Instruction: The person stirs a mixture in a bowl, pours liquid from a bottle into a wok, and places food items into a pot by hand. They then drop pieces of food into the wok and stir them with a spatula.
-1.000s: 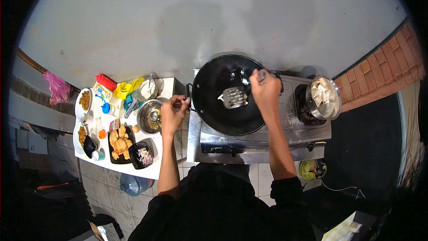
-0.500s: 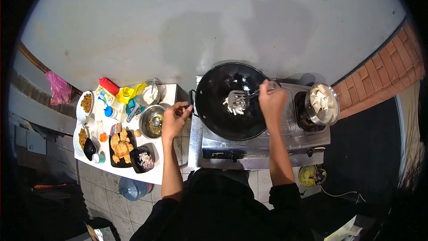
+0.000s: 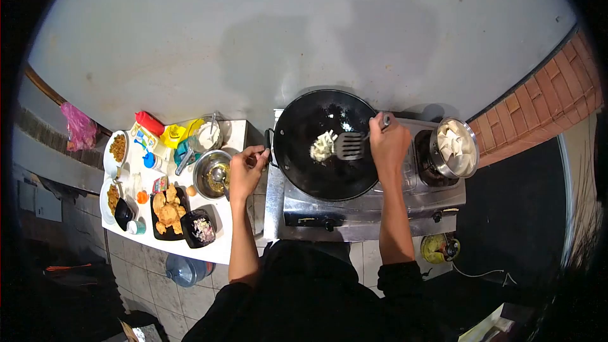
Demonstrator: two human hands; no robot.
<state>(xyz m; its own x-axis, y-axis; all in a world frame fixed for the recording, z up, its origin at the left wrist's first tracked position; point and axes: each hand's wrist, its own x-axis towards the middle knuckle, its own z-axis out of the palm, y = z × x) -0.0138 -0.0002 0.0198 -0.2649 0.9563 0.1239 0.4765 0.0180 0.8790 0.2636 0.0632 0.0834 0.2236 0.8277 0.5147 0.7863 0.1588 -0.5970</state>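
In the head view, a black wok (image 3: 316, 177) sits on the left burner of the stove. My right hand (image 3: 389, 142) is closed around the handle of a slotted spatula (image 3: 348, 146), whose metal head lies low inside the wok. Just left of that head is a small pile of pale chopped pieces (image 3: 323, 145). My left hand (image 3: 248, 168) grips the wok's left loop handle (image 3: 270, 145) with thumb and fingers. A metal bowl (image 3: 201, 171) with a spoon and yellowish liquid stands beside my left wrist.
On the right burner stands a pot (image 3: 470, 161) of white chunks. The white table (image 3: 218, 250) at left holds fried pieces (image 3: 167, 211), a black bowl of chopped onion (image 3: 201, 228), an egg (image 3: 190, 190), plates and bottles. A gas cylinder (image 3: 437, 249) is below the stove's right end.
The spatula head has shifted slightly right and down, off the pale pieces. Those pieces now sit in a looser pile to its left. My left hand stays at the wok handle.
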